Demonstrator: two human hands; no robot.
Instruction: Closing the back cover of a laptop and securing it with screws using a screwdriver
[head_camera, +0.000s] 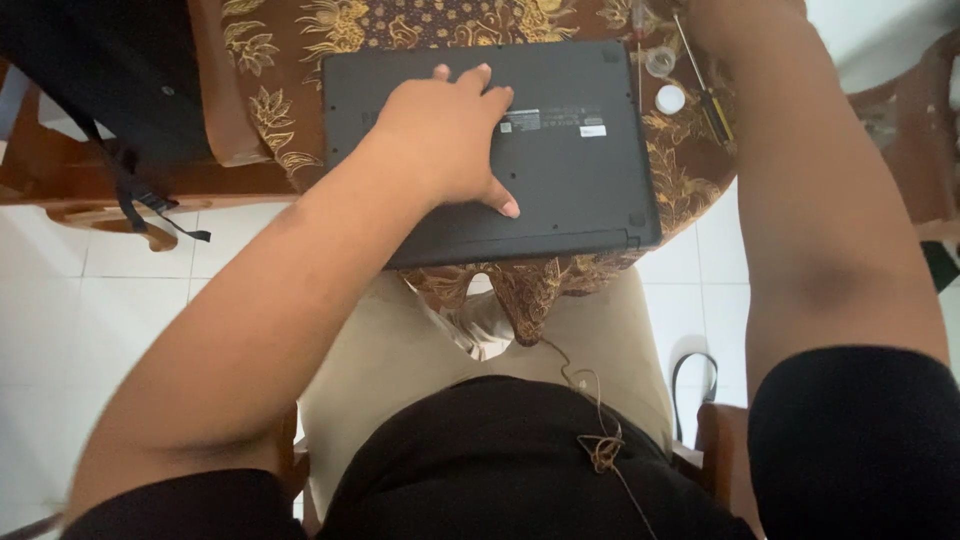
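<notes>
A dark grey laptop (580, 170) lies upside down on a table with a brown, gold-patterned cloth (290, 50). My left hand (445, 135) rests flat on the laptop's underside, fingers spread and pointing away from me. My right arm (820, 200) reaches forward past the laptop's right side; its hand is out of view beyond the top edge. A screwdriver (705, 85) with a yellow and black handle lies on the cloth just right of the laptop.
Two small round caps (668, 98) sit by the screwdriver. A black bag (100, 80) rests on a wooden chair at the left. Another wooden chair (915, 130) stands at the right. White floor tiles lie below. A thin cord (590, 400) hangs over my lap.
</notes>
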